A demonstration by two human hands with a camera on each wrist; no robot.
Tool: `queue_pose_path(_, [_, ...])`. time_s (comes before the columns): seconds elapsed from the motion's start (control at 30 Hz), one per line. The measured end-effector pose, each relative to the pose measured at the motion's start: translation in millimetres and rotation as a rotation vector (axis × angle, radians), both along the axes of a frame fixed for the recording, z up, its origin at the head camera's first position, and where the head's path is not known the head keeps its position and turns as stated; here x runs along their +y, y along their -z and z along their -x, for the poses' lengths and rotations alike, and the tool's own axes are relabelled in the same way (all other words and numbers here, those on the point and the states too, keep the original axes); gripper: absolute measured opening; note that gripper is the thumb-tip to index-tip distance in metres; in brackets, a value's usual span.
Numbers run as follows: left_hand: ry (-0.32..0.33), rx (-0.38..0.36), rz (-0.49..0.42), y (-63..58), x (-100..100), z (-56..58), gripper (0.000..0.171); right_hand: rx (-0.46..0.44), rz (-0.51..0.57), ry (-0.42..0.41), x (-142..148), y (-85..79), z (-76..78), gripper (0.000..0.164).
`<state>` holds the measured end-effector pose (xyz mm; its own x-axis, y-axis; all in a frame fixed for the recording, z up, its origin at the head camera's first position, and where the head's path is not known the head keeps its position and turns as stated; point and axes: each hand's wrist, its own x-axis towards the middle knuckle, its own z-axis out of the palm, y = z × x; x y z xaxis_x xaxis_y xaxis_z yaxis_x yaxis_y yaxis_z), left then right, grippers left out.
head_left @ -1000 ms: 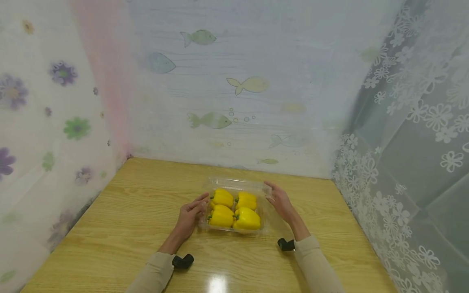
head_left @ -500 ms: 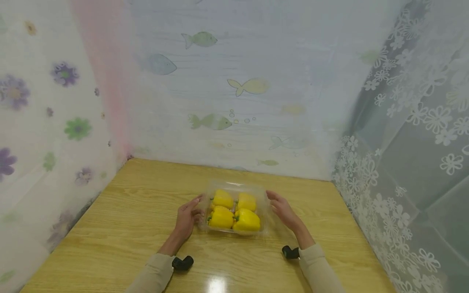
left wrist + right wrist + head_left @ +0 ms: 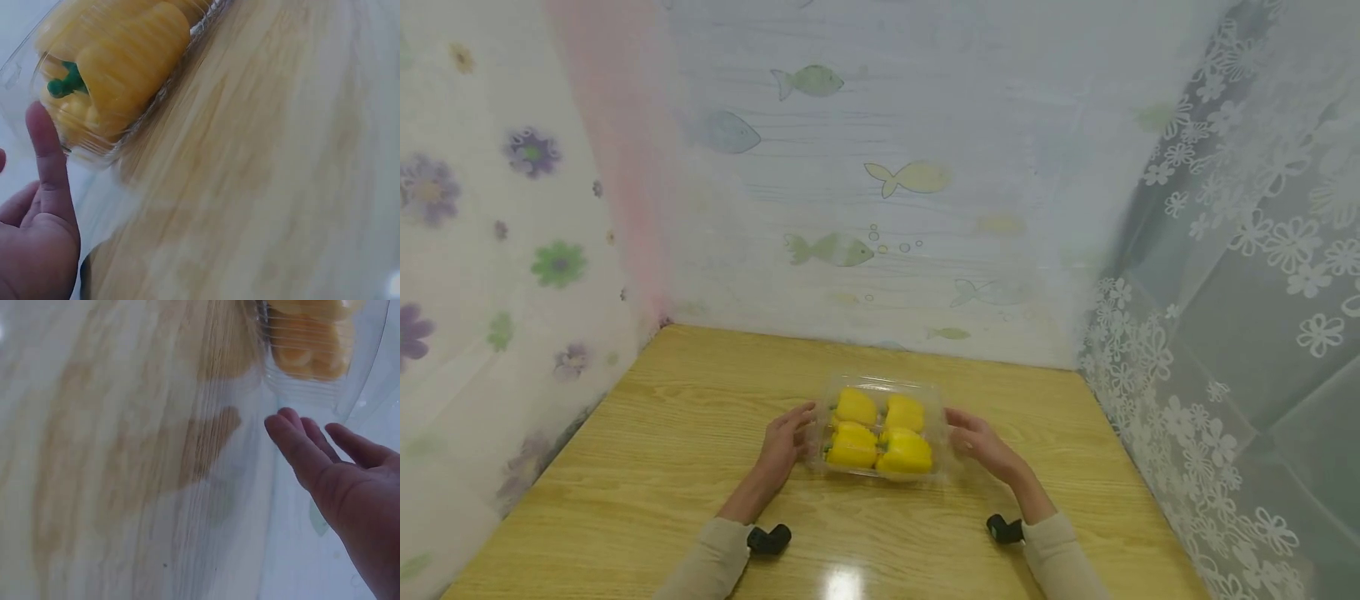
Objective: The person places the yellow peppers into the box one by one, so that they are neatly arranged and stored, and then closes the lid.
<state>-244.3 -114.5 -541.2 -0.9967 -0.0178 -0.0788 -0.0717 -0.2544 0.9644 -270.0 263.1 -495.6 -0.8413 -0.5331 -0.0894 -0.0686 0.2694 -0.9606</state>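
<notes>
A clear plastic clamshell box (image 3: 880,384) stands on the wooden table with its lid down over several yellow bell peppers (image 3: 906,451). In the left wrist view, a bell pepper (image 3: 134,59) with a green stem shows through the ribbed plastic. My left hand (image 3: 781,446) is at the box's left side, thumb extended and its tip overlapping the box wall in the wrist view. On the opposite side is my right hand (image 3: 985,446), fingers loosely extended. The right wrist view has its fingertips (image 3: 278,428) a little short of the box corner (image 3: 306,390).
The wood-grain table (image 3: 700,392) runs back to a fish-print curtain (image 3: 887,275). Flowered sheets hang at the left (image 3: 527,250) and right (image 3: 1247,317). A black wrist device (image 3: 769,540) sits by the left cuff, another black device (image 3: 1004,529) by the right.
The lid, raised at the back a second ago, has come down over the peppers. My right hand has let go of the lid edge and moved nearer along the box's right side.
</notes>
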Motion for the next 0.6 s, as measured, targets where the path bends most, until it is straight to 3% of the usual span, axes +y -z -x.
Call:
queue_pose_path(0.13, [0.034,-0.037,0.102,-5.6,-5,-1.8,0.047,0.005,-0.040,-0.036,2,-0.1,-4.5,0.065])
queue_pose_path(0.3, [0.089,-0.029,0.115,-11.6,-11,-3.2,0.049,-0.018,-0.087,-0.068,6,-0.8,-11.8,0.074])
queue_pose_path(0.47, [0.190,0.057,0.215,-14.9,-18,-3.0,0.051,-0.105,-0.038,-0.086,9,-4.1,-16.9,0.082])
queue_pose_path(0.6, [0.290,0.124,0.281,-17.0,-22,-4.9,0.054,-0.125,-0.006,-0.116,8,-7.9,-19.7,0.083])
